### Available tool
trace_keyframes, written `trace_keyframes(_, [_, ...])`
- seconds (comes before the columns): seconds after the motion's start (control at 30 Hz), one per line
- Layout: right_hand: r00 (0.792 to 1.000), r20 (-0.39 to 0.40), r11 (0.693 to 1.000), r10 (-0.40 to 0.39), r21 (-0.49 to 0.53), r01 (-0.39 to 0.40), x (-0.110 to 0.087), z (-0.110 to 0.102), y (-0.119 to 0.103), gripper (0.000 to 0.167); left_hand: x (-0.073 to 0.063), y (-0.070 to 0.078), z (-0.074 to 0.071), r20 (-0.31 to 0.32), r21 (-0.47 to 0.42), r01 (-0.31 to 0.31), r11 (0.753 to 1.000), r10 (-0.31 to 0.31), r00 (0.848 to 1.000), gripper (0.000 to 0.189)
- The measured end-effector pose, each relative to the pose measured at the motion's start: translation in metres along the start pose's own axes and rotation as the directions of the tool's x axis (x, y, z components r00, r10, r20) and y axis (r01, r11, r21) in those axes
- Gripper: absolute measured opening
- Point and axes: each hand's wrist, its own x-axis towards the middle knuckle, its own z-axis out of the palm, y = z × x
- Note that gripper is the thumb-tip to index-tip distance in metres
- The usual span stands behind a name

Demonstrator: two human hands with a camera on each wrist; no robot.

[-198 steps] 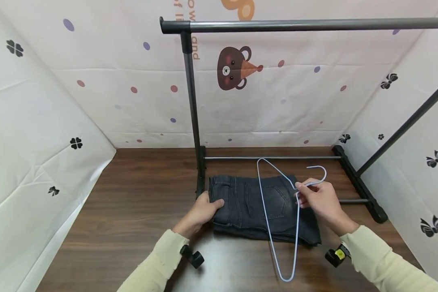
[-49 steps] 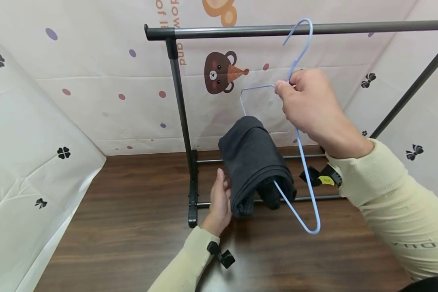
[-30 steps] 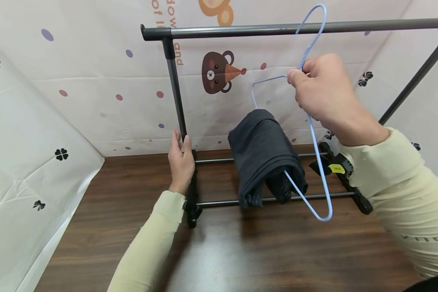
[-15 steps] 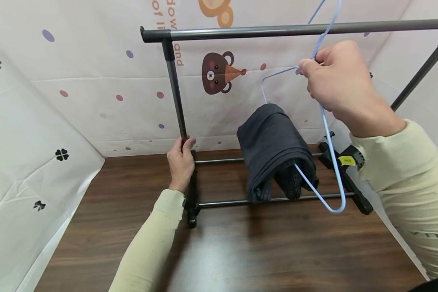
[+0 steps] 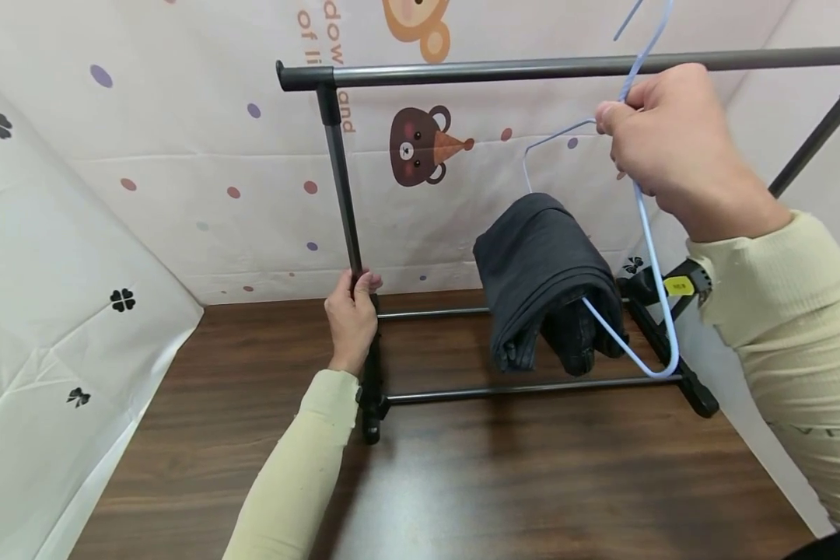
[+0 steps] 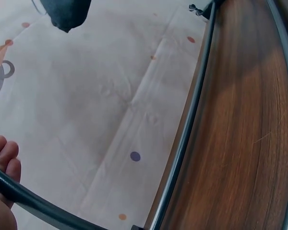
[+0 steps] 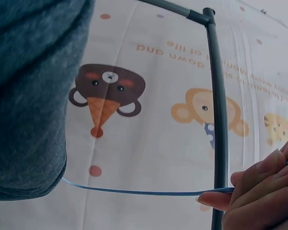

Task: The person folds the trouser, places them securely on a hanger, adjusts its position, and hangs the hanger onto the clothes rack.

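My right hand [image 5: 689,152] pinches the neck of a light blue wire hanger [image 5: 651,241], just below the top bar in the head view. Folded dark jeans [image 5: 546,272] hang over the hanger's lower wire, off the floor. The hook's shaft crosses in front of the bar and its tip shows above it; the hook's top is out of frame. My left hand [image 5: 352,323] grips the left upright [image 5: 341,179] of the clothes rack, fingers [image 6: 8,155] curled round it in the left wrist view. In the right wrist view, the jeans [image 7: 29,105] fill the left side.
The rack's top bar [image 5: 476,74] runs across to the right edge. Two lower rails, the front rail [image 5: 455,394] among them, join its feet near the brown wood-look floor [image 5: 532,482]. White printed sheets [image 5: 203,202] stand behind and at both sides.
My right hand has raised the hanger with the jeans from the floor, then moved it up and right, the hook rising past the bar. My left hand left the jeans and took hold of the upright.
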Motion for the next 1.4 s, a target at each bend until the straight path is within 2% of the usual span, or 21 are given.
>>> trace_keyframes(0.57, [0.998, 0.002, 0.998, 0.061, -0.017, -0.061, 0.017, -0.004, 0.015, 0.037, 0.000, 0.002, -0.001, 0.009, 0.002, 0.022, 1.000, -0.022, 1.000, 0.025])
trace_keyframes(0.87, [0.998, 0.014, 0.996, 0.069, -0.064, -0.068, 0.020, -0.002, 0.019, 0.044, 0.000, 0.002, -0.001, 0.004, 0.002, 0.039, 0.999, -0.039, 0.999, 0.025])
trace_keyframes(1.1, [0.997, 0.024, 0.992, 0.076, -0.105, -0.073, 0.022, 0.001, 0.022, 0.047, 0.006, -0.037, -0.001, 0.028, 0.031, 0.004, 1.000, -0.005, 1.000, 0.031])
trace_keyframes(1.4, [0.996, 0.042, 0.992, 0.078, -0.099, -0.073, 0.022, 0.005, 0.026, 0.046, 0.007, -0.037, 0.000, 0.014, 0.023, -0.008, 1.000, 0.008, 1.000, 0.027])
